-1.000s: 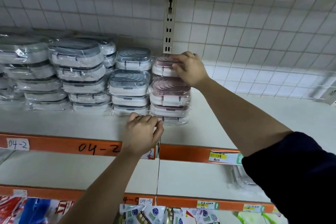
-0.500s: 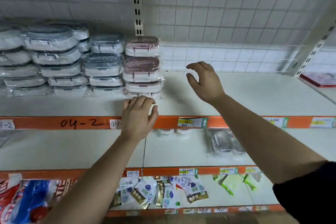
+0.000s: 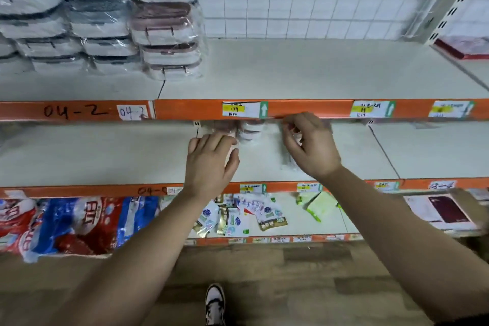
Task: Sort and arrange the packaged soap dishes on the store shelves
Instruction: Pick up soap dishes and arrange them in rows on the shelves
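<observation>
Head view: our left hand and right hand have dropped from the stacked soap dishes to loose pink dishes far back on the shelf below. Fingers curled; we cannot tell any grip. Next pickup likely.

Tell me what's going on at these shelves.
A person is sorting wrapped soap dishes. Grey stacks and a pink stack stand on the top shelf. Both hands are in the middle shelf: the left hand is by a few pink dishes at the back, and the right hand has its fingers curled beside a clear packet. Blur hides whether either hand grips anything.
</observation>
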`<state>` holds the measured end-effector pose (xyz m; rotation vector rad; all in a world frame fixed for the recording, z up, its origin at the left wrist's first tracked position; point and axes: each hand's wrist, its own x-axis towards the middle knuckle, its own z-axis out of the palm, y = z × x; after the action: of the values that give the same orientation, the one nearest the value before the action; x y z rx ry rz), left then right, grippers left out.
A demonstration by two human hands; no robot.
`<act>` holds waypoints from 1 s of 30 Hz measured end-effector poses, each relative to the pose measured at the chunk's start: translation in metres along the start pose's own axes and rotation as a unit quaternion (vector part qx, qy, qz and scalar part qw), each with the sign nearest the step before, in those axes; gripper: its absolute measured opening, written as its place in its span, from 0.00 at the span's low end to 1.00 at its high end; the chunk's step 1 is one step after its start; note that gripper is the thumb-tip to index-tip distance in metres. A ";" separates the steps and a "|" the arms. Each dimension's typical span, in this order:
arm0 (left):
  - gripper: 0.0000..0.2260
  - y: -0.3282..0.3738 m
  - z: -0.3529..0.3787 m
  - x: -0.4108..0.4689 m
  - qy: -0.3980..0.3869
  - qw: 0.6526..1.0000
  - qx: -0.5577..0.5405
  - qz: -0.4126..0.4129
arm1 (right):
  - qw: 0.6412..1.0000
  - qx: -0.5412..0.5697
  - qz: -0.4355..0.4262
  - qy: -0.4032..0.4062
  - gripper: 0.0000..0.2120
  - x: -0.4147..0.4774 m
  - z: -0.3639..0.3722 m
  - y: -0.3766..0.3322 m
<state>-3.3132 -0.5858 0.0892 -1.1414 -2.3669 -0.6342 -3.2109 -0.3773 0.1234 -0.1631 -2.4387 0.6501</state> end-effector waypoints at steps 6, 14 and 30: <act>0.13 -0.028 0.055 -0.016 -0.056 0.998 0.002 -0.017 | 0.994 -0.033 0.037 -0.102 0.17 -0.019 0.049 0.046; 0.20 -0.106 0.161 -0.013 -0.134 0.989 0.023 -0.064 | 0.970 -0.130 0.081 -0.188 0.21 0.005 0.147 0.123; 0.33 -0.175 0.292 0.082 -0.267 0.955 0.071 -0.112 | 0.958 -0.187 0.173 -0.130 0.29 0.102 0.263 0.172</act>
<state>-3.5533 -0.4666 -0.1353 -1.0885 -2.9738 -0.2290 -3.4534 -0.3096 -0.0910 -0.7104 -2.7996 0.3608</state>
